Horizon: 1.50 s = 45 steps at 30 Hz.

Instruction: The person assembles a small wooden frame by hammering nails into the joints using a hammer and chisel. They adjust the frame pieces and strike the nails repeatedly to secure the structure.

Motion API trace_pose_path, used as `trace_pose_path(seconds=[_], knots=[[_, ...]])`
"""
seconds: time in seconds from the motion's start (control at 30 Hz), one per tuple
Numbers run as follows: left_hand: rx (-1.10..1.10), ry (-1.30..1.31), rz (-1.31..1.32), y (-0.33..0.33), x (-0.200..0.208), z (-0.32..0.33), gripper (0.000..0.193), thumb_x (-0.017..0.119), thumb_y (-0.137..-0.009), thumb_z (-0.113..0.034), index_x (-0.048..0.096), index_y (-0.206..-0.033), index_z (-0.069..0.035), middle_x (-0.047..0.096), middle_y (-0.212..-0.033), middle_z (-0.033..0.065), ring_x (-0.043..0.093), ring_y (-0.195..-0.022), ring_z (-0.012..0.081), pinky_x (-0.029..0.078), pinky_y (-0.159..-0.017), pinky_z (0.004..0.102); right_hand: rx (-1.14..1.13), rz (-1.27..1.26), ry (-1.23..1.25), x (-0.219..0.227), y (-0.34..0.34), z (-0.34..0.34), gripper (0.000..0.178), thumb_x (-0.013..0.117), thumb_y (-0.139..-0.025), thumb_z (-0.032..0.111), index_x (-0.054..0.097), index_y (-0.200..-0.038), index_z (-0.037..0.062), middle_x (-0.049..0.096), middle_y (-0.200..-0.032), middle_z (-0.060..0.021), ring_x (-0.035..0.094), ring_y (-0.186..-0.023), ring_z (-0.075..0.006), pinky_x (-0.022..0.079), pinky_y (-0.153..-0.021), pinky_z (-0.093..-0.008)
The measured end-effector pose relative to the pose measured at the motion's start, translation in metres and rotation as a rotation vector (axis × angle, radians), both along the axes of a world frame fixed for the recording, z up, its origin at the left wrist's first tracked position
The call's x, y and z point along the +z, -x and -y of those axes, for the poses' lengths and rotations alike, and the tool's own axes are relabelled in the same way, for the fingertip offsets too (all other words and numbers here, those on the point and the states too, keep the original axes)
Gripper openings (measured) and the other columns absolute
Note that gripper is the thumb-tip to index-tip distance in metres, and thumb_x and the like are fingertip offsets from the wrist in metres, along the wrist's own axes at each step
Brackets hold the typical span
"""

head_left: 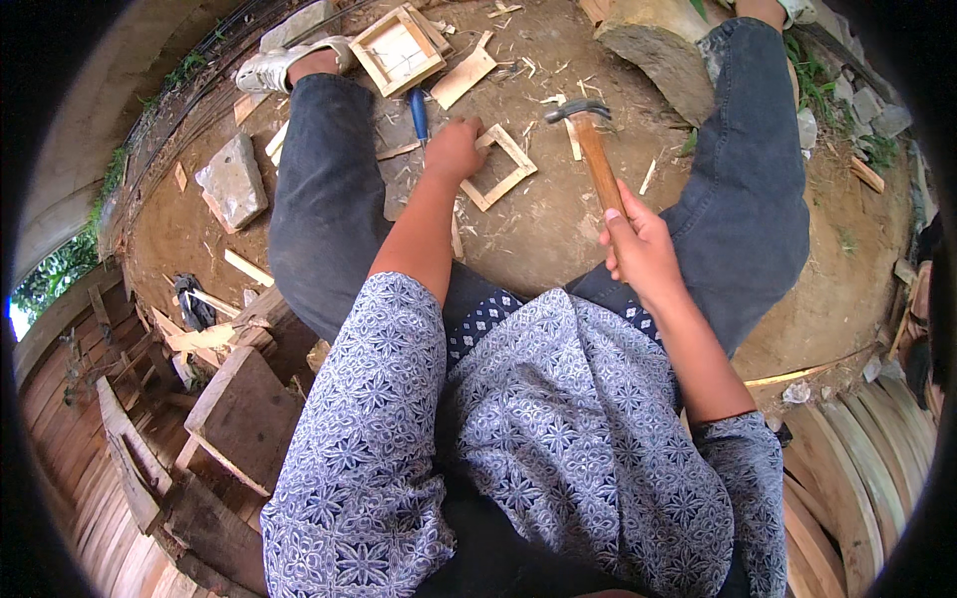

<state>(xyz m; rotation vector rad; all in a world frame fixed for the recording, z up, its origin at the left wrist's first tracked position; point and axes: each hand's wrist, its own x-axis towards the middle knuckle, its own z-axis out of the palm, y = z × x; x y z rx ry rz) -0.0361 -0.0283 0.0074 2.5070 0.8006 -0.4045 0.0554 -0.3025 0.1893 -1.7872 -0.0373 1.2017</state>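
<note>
My right hand (643, 244) is wrapped round the wooden handle of a claw hammer (596, 159), whose dark metal head points away from me above the ground. My left hand (456, 149) is closed at the left corner of a small square wooden frame (513, 184) lying on the dirt between my legs; its fingertips are partly hidden. Just beyond that hand lies a tool with a blue handle (419, 115), its tip out of sight. Further off, a stack of light wooden frames (399, 50) sits beside a flat piece of wood (464, 72).
Large stones lie at the far right (658, 55) and a concrete block (234, 182) at the left. Wood chips and slivers litter the dirt. Close by on my left are heavy offcuts (244, 414) and scrap wood; curved boards (847, 468) lie at the lower right.
</note>
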Motion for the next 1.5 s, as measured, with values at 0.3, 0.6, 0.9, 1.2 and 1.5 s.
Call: trace_pose_path(seconds=[0.3,0.6,0.9,1.2,1.5], knots=[[0.01,0.251,0.172,-0.013,0.021,-0.011,0.038,0.082,-0.068,-0.025,0.063,-0.096,-0.007,0.069,-0.089,0.0124,0.067,-0.084,0.0289,0.053,-0.075,0.0394,0.996,-0.046,0.236,0.032,-0.06,-0.03,0.045,0.05,-0.1,0.022,0.051,-0.143,0.0075,0.058,-0.067,0.0012,0.049,-0.049,-0.0056,0.043,-0.048,-0.0234],[-0.008,0.274,0.137,-0.011,0.032,-0.008,0.04,0.084,-0.067,-0.025,0.063,-0.096,-0.008,0.069,-0.096,0.0133,0.066,-0.09,0.0296,0.052,-0.077,0.0392,1.128,-0.079,0.451,-0.011,-0.094,-0.084,0.042,0.051,-0.099,0.023,0.056,-0.139,0.014,0.059,-0.064,0.0012,0.049,-0.045,-0.006,0.039,-0.04,-0.0235],[0.016,0.294,0.16,-0.012,0.017,-0.015,0.042,0.087,-0.065,-0.023,0.063,-0.098,-0.01,0.07,-0.098,0.0106,0.067,-0.094,0.0298,0.053,-0.079,0.0412,1.102,-0.11,0.463,-0.006,-0.114,-0.092,0.042,0.051,-0.099,0.023,0.056,-0.14,0.0147,0.059,-0.063,0.0015,0.048,-0.044,-0.0049,0.038,-0.039,-0.0221],[-0.03,0.414,0.314,-0.011,0.009,-0.018,0.043,0.088,-0.064,-0.021,0.065,-0.099,-0.009,0.07,-0.095,0.0123,0.067,-0.09,0.0299,0.052,-0.079,0.0392,1.072,-0.173,0.442,-0.003,-0.141,-0.087,0.043,0.05,-0.101,0.02,0.051,-0.142,0.0061,0.059,-0.06,0.0014,0.046,-0.04,-0.0035,0.035,-0.037,-0.0202],[0.219,0.297,0.06,-0.003,-0.005,-0.011,0.072,0.08,-0.071,-0.029,0.042,-0.126,0.0,0.064,-0.113,0.0268,0.063,-0.108,0.0413,0.051,-0.094,0.0421,1.222,0.237,0.432,0.042,-0.104,-0.119,0.04,0.052,-0.094,0.022,0.062,-0.129,0.0058,0.06,-0.063,-0.0053,0.057,-0.051,-0.0144,0.046,-0.048,-0.033]])
